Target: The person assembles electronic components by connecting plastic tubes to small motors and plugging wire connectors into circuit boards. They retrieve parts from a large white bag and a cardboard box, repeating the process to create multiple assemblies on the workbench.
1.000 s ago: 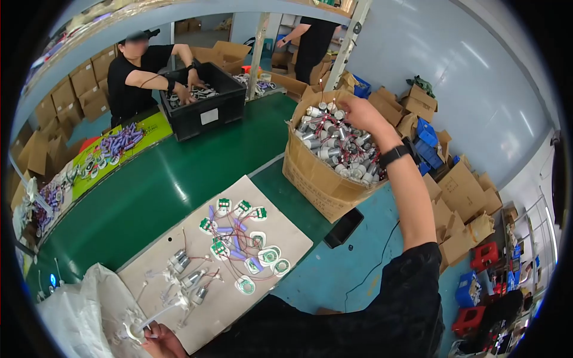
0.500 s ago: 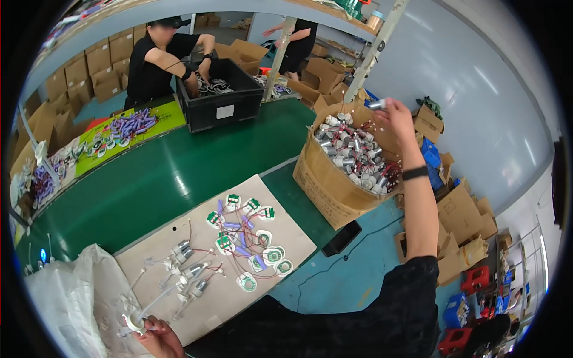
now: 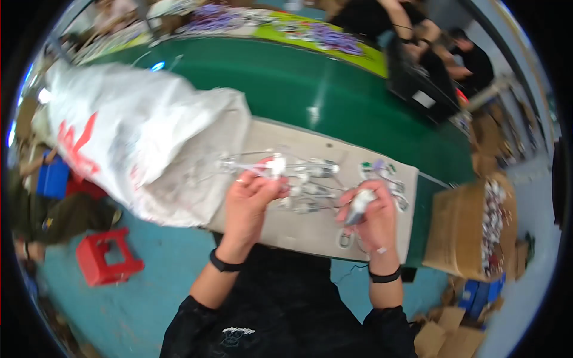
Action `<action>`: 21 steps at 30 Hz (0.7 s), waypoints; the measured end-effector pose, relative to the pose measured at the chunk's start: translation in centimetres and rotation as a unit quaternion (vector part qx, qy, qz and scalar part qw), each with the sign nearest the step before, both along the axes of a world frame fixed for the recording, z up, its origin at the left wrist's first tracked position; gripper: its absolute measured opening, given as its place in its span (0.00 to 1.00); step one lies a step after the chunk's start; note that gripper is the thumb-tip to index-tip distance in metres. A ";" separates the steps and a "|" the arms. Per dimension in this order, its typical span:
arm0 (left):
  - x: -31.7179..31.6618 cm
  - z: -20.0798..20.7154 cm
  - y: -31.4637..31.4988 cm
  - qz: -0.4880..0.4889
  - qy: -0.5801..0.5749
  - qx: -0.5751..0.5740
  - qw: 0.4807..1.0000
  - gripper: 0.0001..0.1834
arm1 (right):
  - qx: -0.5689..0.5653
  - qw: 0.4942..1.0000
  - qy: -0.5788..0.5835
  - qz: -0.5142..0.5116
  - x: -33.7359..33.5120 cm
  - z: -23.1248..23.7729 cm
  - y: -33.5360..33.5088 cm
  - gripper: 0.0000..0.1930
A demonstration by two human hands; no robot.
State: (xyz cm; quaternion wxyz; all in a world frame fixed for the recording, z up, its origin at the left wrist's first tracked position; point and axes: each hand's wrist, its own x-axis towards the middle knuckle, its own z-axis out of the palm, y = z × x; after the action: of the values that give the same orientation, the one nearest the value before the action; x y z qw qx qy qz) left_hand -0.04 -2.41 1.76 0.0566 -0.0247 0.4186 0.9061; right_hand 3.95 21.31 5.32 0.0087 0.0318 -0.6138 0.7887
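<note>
My left hand [image 3: 248,206] pinches a white plastic fitting [image 3: 277,165] with a pale stem pointing left, above the beige board [image 3: 274,232]. To its right, my right hand [image 3: 379,221] has its fingers wrapped round a small silver motor [image 3: 357,212] with a white end. The two pieces are apart. Between and behind my hands, several silver motors with white fittings [image 3: 322,169] lie in a group on the board. Past my right hand are white discs with green circuit boards [image 3: 391,170] and a purple cylinder, partly hidden. Motion blurs the small details.
A large white woven bag [image 3: 149,137] opens onto the board's left end. A cardboard box [image 3: 450,230] of motors stands at the right. Behind runs a green work surface [image 3: 280,80], with a black bin [image 3: 418,83] and co-workers beyond. A red stool [image 3: 107,256] is at the lower left.
My right hand has come from above the cardboard box to over the board, bringing the silver motor. My left hand has lifted the white fitting. The view has swung left.
</note>
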 end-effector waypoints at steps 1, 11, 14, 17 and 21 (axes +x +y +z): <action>0.3 0.2 -0.4 0.029 -0.006 -0.014 0.999 0.27 | -0.046 0.994 -0.070 0.066 -0.3 -1.2 -1.6 0.15; 2.2 0.3 -4.6 0.061 -0.026 -0.061 0.996 0.24 | -0.078 0.978 -0.116 0.154 -1.0 -3.8 -9.4 0.25; 2.0 -0.1 -4.4 0.060 -0.020 -0.078 0.995 0.26 | -0.108 0.968 -0.154 0.165 -1.2 -4.0 -8.9 0.25; 1.8 -0.6 -3.9 0.059 -0.012 -0.104 0.993 0.27 | -0.097 0.970 -0.167 0.150 -1.0 -4.1 -8.6 0.24; 1.9 -0.9 -3.5 0.044 -0.014 -0.108 0.993 0.26 | -0.083 0.970 -0.173 0.151 -0.8 -4.1 -8.2 0.24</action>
State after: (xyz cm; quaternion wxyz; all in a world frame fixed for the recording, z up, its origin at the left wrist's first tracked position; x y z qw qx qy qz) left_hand 1.82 -5.88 0.84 0.0197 -0.0621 0.5120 0.8565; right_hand 3.13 13.12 1.18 -0.2141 -0.0131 -0.5263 0.8228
